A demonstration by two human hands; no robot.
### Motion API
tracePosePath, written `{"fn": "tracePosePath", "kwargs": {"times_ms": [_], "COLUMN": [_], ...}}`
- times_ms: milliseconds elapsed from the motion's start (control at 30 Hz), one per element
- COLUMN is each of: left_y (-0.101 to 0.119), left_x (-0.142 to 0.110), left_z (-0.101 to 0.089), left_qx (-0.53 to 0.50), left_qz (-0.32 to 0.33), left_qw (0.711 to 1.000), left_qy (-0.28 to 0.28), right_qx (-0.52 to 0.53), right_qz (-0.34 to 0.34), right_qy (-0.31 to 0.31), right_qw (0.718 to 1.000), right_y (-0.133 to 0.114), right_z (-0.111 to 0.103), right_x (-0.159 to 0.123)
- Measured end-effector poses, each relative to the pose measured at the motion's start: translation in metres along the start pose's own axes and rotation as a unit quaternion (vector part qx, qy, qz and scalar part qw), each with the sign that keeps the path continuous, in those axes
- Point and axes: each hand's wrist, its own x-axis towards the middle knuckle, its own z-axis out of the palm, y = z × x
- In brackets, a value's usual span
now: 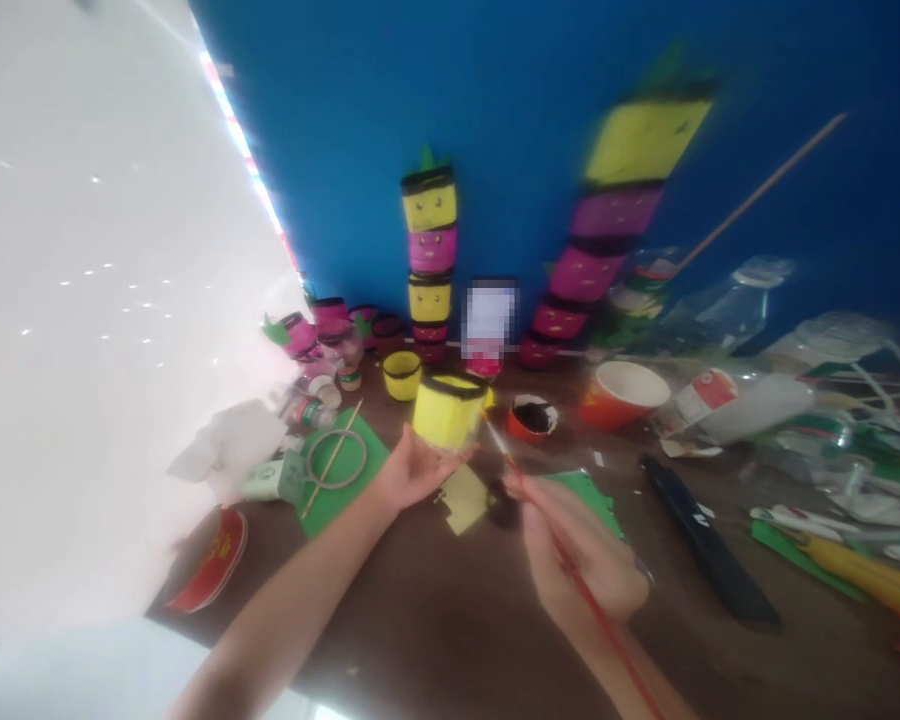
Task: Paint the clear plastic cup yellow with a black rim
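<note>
In the middle of the head view, my left hand [421, 472] grips a yellow cup [447, 415] with a black rim from below, slightly tilted. My right hand [577, 540] is closed around a thin red paintbrush [511, 462]. The brush tip points up and left, close to the cup's right side; whether it touches cannot be made out. Right of the cup stands a small red-and-white container [532, 419] with something dark inside. Beneath my left hand lies a torn piece of tan paper [465, 500].
Stacks of yellow and purple cups [431, 250] stand against the blue wall. A red paper cup [622, 396], plastic bottles [746, 300] and a black cutter-like tool [709, 540] lie right. At left are green paper [375, 455], a grey ring [337, 487] and a red cut piece [211, 560].
</note>
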Motion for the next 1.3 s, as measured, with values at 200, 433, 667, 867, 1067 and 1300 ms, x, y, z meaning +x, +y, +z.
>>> {"fn": "tracePosePath", "kwargs": {"times_ms": [200, 433, 667, 867, 1067, 1300], "left_y": [-0.0011, 0.0004, -0.0011, 0.0000, -0.0001, 0.0014], "left_x": [0.0009, -0.0002, 0.0008, -0.0017, -0.0007, 0.0001], "left_z": [-0.0018, -0.0007, -0.0052, 0.0013, -0.0030, -0.0027], "left_qx": [0.001, 0.014, 0.030, 0.033, 0.032, 0.027], "left_qz": [0.004, -0.015, -0.001, 0.003, 0.013, 0.013], "left_qw": [1.000, 1.000, 0.999, 0.999, 0.998, 1.000], "left_qy": [-0.007, -0.005, -0.026, -0.020, -0.047, -0.004], "right_qx": [-0.024, -0.024, -0.003, 0.026, 0.029, 0.049], "right_qz": [0.001, -0.016, -0.043, -0.063, -0.062, -0.028], "right_qy": [-0.008, -0.012, -0.018, -0.025, -0.026, -0.047], "right_qw": [1.000, 1.000, 0.999, 0.997, 0.997, 0.997], "right_y": [0.0023, 0.0032, 0.0078, 0.0091, 0.0095, 0.0054], "right_z": [-0.0003, 0.0004, 0.0032, 0.0035, 0.0059, 0.0039], "right_x": [-0.0020, -0.0015, -0.0025, -0.0016, -0.0018, -0.0042]}}
